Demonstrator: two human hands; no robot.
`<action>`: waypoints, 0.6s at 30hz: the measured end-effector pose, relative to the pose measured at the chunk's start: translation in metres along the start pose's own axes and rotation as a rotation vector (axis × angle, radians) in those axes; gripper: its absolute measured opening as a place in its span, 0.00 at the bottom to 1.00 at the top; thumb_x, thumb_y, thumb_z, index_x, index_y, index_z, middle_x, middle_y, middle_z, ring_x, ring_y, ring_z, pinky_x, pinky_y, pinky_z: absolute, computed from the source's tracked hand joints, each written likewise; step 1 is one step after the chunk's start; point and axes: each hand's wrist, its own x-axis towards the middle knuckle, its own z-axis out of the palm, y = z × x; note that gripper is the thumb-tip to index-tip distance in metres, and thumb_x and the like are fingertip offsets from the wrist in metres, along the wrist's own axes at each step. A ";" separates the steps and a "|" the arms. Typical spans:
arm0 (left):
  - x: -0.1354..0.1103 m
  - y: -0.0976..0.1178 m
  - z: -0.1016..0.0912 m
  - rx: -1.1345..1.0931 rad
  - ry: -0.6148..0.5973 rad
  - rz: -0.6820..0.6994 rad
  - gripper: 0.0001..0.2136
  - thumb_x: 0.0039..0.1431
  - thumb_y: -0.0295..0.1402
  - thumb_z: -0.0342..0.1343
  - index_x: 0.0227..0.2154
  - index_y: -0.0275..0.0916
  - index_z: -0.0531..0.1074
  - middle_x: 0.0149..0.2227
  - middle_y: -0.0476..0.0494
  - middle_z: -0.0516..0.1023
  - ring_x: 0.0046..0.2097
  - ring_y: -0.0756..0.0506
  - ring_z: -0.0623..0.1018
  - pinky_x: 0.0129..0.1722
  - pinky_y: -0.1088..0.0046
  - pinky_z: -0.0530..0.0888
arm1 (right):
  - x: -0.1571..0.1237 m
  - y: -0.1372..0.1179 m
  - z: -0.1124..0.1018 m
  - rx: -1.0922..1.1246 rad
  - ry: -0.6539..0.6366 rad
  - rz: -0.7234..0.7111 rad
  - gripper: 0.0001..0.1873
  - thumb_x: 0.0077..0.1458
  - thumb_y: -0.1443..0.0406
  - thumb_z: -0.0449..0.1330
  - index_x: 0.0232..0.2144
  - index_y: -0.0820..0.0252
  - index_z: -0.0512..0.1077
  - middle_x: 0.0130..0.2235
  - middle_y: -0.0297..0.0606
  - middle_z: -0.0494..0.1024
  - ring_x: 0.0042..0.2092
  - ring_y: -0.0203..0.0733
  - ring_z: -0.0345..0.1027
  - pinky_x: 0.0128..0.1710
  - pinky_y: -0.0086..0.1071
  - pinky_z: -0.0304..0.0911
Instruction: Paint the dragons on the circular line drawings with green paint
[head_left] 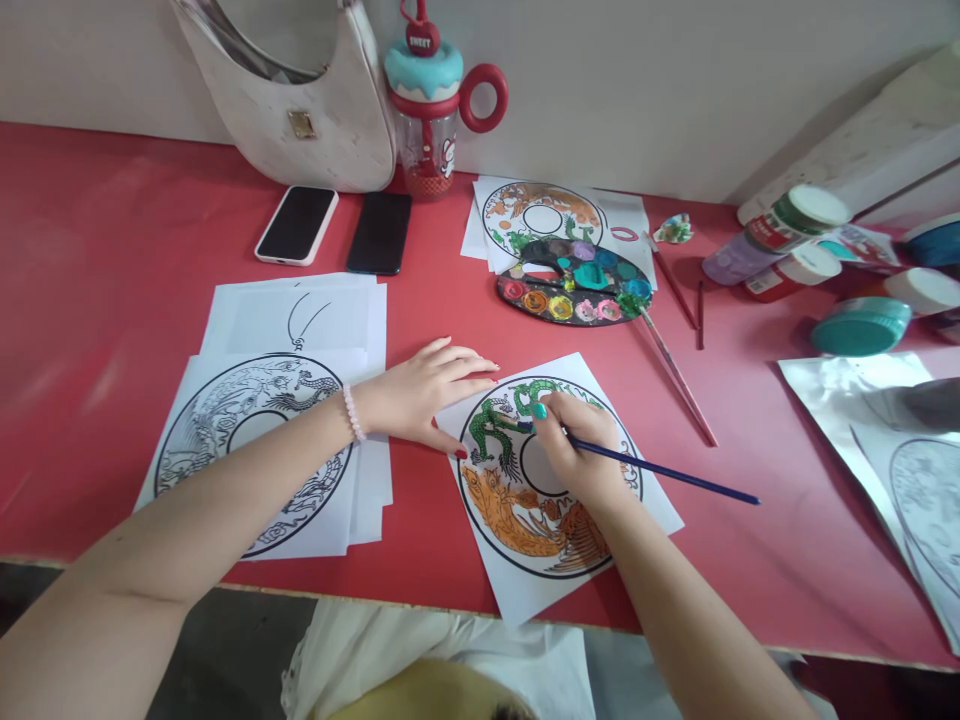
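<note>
A sheet with a round dragon-and-phoenix drawing (517,545) lies tilted on the red table, its dragon green and its phoenix orange. My right hand (577,450) is closed around a dark blue paintbrush (675,472), whose tip meets the sheet by the green dragon. Fingers spread, my left hand (427,390) rests flat, its thumb on the sheet's left edge and the rest on the table. Under my left forearm is a stack of papers (367,500) topped by an uncoloured round drawing. Beyond the right hand sits a black paint palette (551,308) with several colours.
A second paintbrush (679,375) leans off the palette. Paint jars (795,270) crowd the right side, near a silvery sheet (832,400). Two phones (298,225), a white handbag (322,130) and a tumbler (426,130) stand or lie along the back. The table's front edge (420,597) is close.
</note>
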 end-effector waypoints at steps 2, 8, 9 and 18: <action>0.000 0.000 0.000 0.002 0.001 0.003 0.41 0.51 0.58 0.56 0.61 0.37 0.57 0.63 0.36 0.59 0.62 0.36 0.57 0.63 0.52 0.46 | 0.000 0.000 0.000 0.015 0.009 0.005 0.20 0.57 0.69 0.51 0.18 0.57 0.48 0.17 0.27 0.53 0.20 0.30 0.46 0.21 0.27 0.46; 0.000 -0.001 0.001 0.009 0.008 0.008 0.40 0.52 0.58 0.55 0.61 0.38 0.57 0.63 0.36 0.59 0.62 0.36 0.57 0.63 0.52 0.46 | 0.000 0.001 0.000 -0.008 0.020 0.010 0.20 0.57 0.69 0.52 0.17 0.57 0.48 0.17 0.26 0.52 0.20 0.29 0.45 0.21 0.27 0.46; 0.000 -0.001 0.001 0.010 0.010 0.009 0.40 0.52 0.58 0.55 0.61 0.38 0.57 0.63 0.36 0.59 0.62 0.36 0.57 0.63 0.52 0.46 | 0.000 0.002 0.000 -0.015 0.021 0.019 0.20 0.57 0.69 0.52 0.17 0.57 0.48 0.17 0.26 0.52 0.20 0.29 0.45 0.21 0.27 0.46; 0.000 0.000 0.000 0.018 -0.003 0.002 0.40 0.52 0.58 0.56 0.61 0.38 0.57 0.63 0.37 0.59 0.62 0.37 0.57 0.63 0.52 0.46 | -0.001 0.001 0.000 -0.011 0.027 0.056 0.20 0.57 0.68 0.51 0.17 0.57 0.49 0.17 0.26 0.52 0.20 0.30 0.45 0.22 0.29 0.45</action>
